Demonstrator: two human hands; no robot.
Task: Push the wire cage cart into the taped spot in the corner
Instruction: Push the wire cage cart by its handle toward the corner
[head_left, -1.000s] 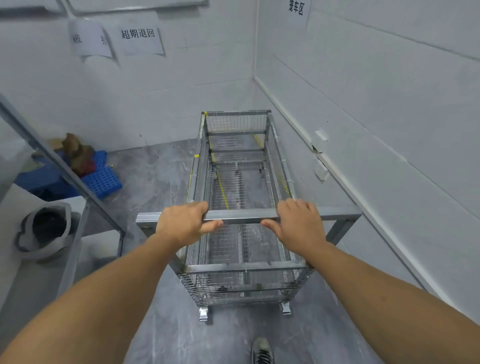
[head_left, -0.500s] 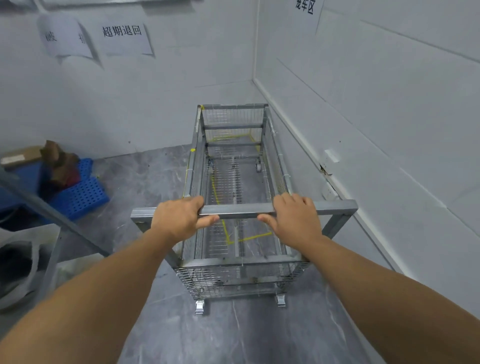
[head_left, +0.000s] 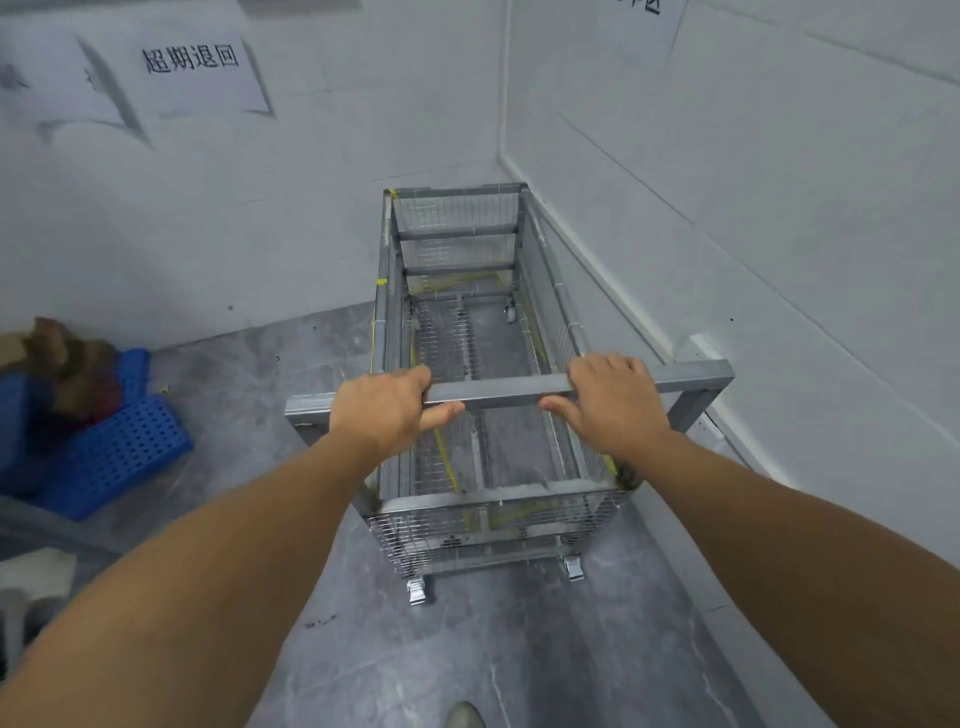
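Note:
The wire cage cart (head_left: 457, 249) is a long, empty metal mesh cage on small wheels, pointing into the room's corner. Its far end stands close to the back wall and its right side runs along the right wall. My left hand (head_left: 387, 408) and my right hand (head_left: 610, 402) both grip the grey handle bar (head_left: 501, 389) at the cart's near end. Yellow floor tape (head_left: 447, 457) shows through the mesh bottom, with a cross strip near the cart's front edge and another near the far end.
A blue perforated plastic pallet (head_left: 111, 452) with brown items on it lies against the left wall. Paper signs (head_left: 192, 67) hang on the back wall. A white socket box (head_left: 704, 348) juts from the right wall beside the handle. My shoe (head_left: 465, 714) shows at the bottom.
The cart has rolled forward into the corner, its far end now near the back wall. The yellow tape has slid back under the cart's near end. Both hands kept their grip.

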